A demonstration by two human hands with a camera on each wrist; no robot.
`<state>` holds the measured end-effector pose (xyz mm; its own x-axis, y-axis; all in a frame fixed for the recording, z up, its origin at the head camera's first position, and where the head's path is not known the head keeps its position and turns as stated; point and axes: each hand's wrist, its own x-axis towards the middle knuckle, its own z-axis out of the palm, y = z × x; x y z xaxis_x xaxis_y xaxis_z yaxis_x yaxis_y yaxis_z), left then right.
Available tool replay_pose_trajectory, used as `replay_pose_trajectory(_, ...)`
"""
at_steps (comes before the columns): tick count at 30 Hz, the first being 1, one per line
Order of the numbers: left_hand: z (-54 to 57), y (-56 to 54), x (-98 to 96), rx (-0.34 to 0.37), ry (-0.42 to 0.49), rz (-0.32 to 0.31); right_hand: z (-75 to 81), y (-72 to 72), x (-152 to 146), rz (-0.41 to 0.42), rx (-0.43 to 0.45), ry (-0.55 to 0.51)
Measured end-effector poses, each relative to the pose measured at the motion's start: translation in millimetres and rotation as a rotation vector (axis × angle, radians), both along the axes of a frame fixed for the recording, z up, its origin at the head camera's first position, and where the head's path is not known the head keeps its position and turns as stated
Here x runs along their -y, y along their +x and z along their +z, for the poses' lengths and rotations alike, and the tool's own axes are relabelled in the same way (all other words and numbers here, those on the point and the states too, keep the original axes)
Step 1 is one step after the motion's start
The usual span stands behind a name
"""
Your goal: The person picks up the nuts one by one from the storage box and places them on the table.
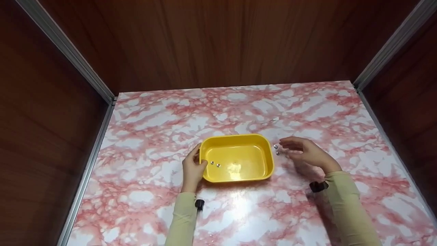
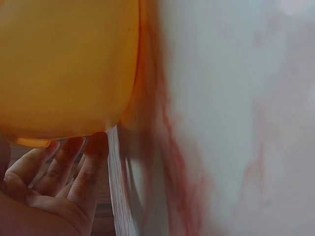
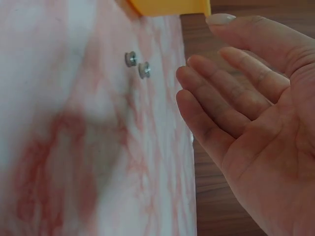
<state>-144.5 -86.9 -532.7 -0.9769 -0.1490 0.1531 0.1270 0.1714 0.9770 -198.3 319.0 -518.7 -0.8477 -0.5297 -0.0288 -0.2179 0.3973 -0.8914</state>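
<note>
My left hand (image 1: 193, 171) holds the left end of a yellow plastic tray (image 1: 240, 155), its thumb over the rim and the fingers against the outer wall. Two small metal pieces (image 1: 218, 165) lie inside the tray, near that thumb. Just outside the tray's right end, two more silvery pieces (image 1: 276, 147) rest on the table; in the right wrist view these spool-shaped metal pieces (image 3: 144, 70) show a groove round the middle. Beside them hovers my right hand (image 1: 310, 152), fingers loosely bent and thumb apart, with nothing held.
The tabletop (image 1: 153, 136) has a red and white marbled pattern. Dark wood-grain panels (image 1: 218, 44) stand at the back and both sides, joined by metal corner posts (image 1: 68, 48). A dark wrist camera (image 1: 318, 186) sits on each forearm.
</note>
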Motion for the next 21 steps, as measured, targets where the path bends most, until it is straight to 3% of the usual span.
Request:
replay_pose_trajectory(8,0.4,-0.4,-0.3,-0.007,0.004,-0.002,8.1,-4.4,4,0.013,-0.035,0.043)
replay_pose_trajectory(21,1.8,-0.3,0.0,0.003,-0.026,0.000,20.4,-8.5,17,0.060,-0.012,-0.018)
